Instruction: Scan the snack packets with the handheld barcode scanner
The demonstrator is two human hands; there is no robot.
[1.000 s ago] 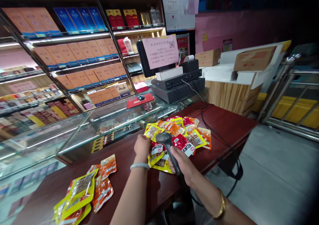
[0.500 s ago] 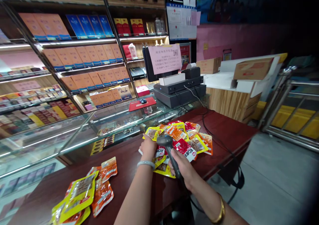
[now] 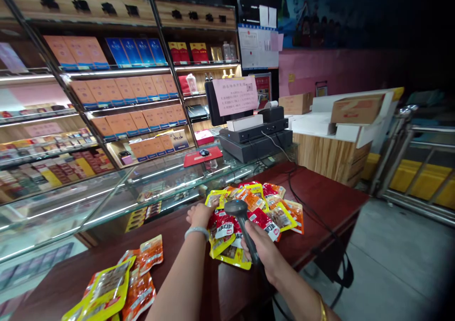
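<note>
Beside both hands, snack packets (image 3: 273, 207) crowd the counter (image 3: 320, 193).

Small shop, lit shelves of cartons (image 3: 124, 91), glass counter (image 3: 106, 197), till (image 3: 254, 131)

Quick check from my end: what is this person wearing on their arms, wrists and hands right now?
Both forearms are bare, with no sleeves in view and no gloves. The left hand has a pale, smooth, rounded bangle around its wrist. The right hand has a shiny gold-coloured bracelet on its wrist, partly cut off at the picture's bottom edge. No rings or watches can be made out.
</note>
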